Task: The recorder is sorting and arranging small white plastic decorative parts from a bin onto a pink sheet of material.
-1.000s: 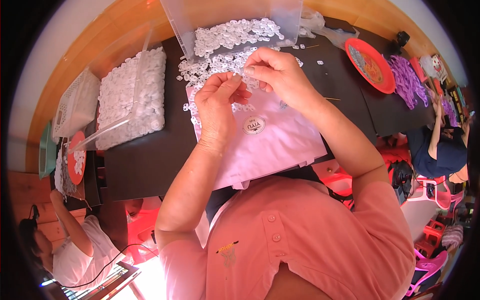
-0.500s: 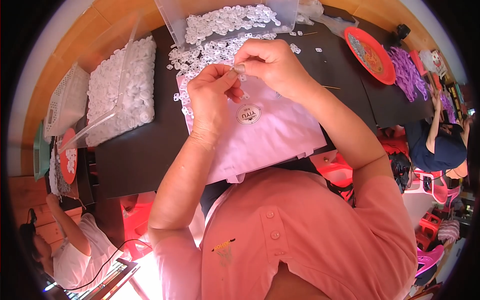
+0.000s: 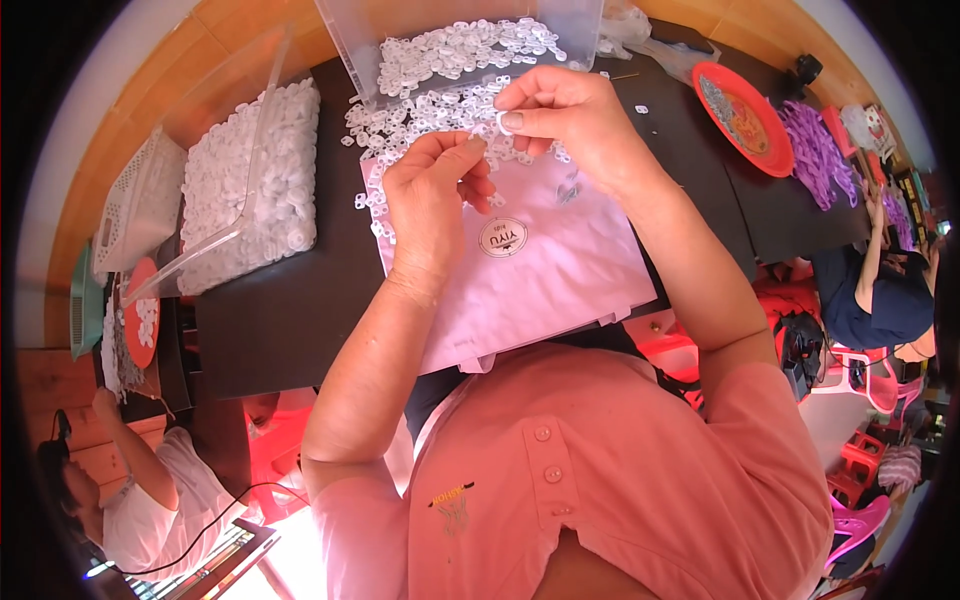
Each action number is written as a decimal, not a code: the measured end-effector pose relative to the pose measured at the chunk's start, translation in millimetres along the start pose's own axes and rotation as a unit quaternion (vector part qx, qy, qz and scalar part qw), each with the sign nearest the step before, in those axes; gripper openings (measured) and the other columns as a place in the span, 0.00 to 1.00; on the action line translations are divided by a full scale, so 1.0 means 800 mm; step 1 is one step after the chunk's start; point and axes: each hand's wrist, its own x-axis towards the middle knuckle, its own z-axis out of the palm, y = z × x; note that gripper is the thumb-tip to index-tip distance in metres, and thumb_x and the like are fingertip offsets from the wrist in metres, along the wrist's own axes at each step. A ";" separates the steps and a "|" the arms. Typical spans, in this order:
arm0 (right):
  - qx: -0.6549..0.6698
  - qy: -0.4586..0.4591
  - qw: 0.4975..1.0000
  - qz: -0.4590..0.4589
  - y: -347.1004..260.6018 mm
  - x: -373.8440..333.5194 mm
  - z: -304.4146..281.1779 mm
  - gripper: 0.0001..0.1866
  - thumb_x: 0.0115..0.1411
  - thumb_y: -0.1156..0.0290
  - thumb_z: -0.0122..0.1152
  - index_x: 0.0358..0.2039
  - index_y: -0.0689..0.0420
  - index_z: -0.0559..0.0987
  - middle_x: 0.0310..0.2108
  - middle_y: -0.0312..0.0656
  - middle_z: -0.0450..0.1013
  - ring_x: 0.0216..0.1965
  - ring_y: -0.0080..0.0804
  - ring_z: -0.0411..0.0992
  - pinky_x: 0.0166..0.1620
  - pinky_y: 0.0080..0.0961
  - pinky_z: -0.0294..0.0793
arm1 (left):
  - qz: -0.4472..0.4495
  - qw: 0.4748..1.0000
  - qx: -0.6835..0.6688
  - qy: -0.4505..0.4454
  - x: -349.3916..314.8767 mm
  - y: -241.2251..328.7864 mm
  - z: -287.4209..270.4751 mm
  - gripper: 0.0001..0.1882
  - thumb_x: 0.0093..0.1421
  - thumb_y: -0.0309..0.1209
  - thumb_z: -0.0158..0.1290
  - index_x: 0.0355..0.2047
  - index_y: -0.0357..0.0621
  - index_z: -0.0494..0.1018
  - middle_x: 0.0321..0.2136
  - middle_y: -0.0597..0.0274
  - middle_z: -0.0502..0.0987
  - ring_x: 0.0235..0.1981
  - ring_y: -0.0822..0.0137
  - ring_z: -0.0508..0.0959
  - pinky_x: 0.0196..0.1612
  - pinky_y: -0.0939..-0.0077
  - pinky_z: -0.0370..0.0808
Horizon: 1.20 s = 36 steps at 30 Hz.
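Both my hands are raised over the far part of a pink cloth bag (image 3: 560,285) lying on the dark table. My right hand (image 3: 578,122) pinches a small white plastic piece (image 3: 502,123) between thumb and forefinger. Just left of it, my left hand (image 3: 432,190) has thumb and forefinger pressed together, the other fingers curled; what lies between them is too small to make out. Beyond the hands, many loose white plastic pieces (image 3: 405,125) with small holes spread over the table and the bag's far edge.
A clear bin (image 3: 352,50) with similar pieces stands at the back. Another clear bin (image 3: 235,210), heaped with white pieces, stands left. Right are a red plate (image 3: 776,150) of small metal parts and purple strips (image 3: 815,150). Other people sit at both sides.
My hands have drawn apart; the right has moved right and slightly up from the left. The white piece now shows at my right fingertips. The whole view has shifted slightly.
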 end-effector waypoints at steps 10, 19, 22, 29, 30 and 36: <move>0.054 -0.007 0.998 0.004 0.003 0.003 0.001 0.07 0.59 0.76 0.60 0.38 0.63 0.80 0.27 0.36 0.75 0.26 0.21 0.73 0.30 0.17 0.71 | 0.026 1.000 -0.004 0.001 -0.002 -0.001 0.002 0.08 0.58 0.28 0.57 0.32 0.35 0.74 0.22 0.61 0.75 0.18 0.73 0.74 0.20 0.79 0.71; 0.047 -0.021 0.999 0.004 -0.003 -0.001 0.005 0.07 0.59 0.76 0.60 0.37 0.63 0.81 0.27 0.36 0.75 0.27 0.20 0.73 0.30 0.16 0.71 | 0.038 0.999 0.002 -0.005 -0.003 -0.001 0.003 0.07 0.59 0.28 0.56 0.31 0.35 0.74 0.22 0.62 0.75 0.19 0.74 0.74 0.20 0.80 0.71; 0.047 -0.030 0.998 -0.005 -0.002 -0.003 0.010 0.07 0.58 0.76 0.61 0.37 0.63 0.81 0.27 0.36 0.76 0.26 0.20 0.73 0.30 0.16 0.70 | 0.050 0.999 0.009 -0.006 -0.003 -0.003 0.002 0.07 0.59 0.27 0.56 0.31 0.34 0.74 0.22 0.62 0.75 0.19 0.73 0.74 0.20 0.80 0.71; 0.071 -0.058 0.996 -0.002 0.000 0.000 0.002 0.07 0.57 0.76 0.62 0.36 0.63 0.80 0.27 0.36 0.76 0.25 0.20 0.72 0.29 0.16 0.70 | 0.055 0.998 -0.022 -0.016 0.001 -0.003 0.003 0.05 0.59 0.22 0.55 0.36 0.33 0.74 0.25 0.59 0.77 0.22 0.72 0.76 0.22 0.79 0.73; 0.072 -0.056 0.996 -0.002 0.000 0.001 0.000 0.07 0.57 0.76 0.62 0.36 0.63 0.80 0.27 0.36 0.76 0.25 0.20 0.72 0.29 0.16 0.70 | 0.060 0.997 -0.028 -0.024 0.001 -0.002 0.003 0.07 0.58 0.20 0.55 0.38 0.33 0.74 0.26 0.59 0.77 0.23 0.72 0.76 0.22 0.79 0.73; 0.060 -0.065 0.996 -0.004 -0.005 0.000 -0.002 0.12 0.56 0.77 0.63 0.41 0.63 0.78 0.28 0.37 0.76 0.26 0.20 0.72 0.29 0.17 0.70 | 0.093 0.993 -0.016 -0.069 -0.004 -0.001 0.004 0.13 0.57 0.16 0.55 0.44 0.34 0.73 0.28 0.59 0.78 0.25 0.71 0.77 0.23 0.79 0.74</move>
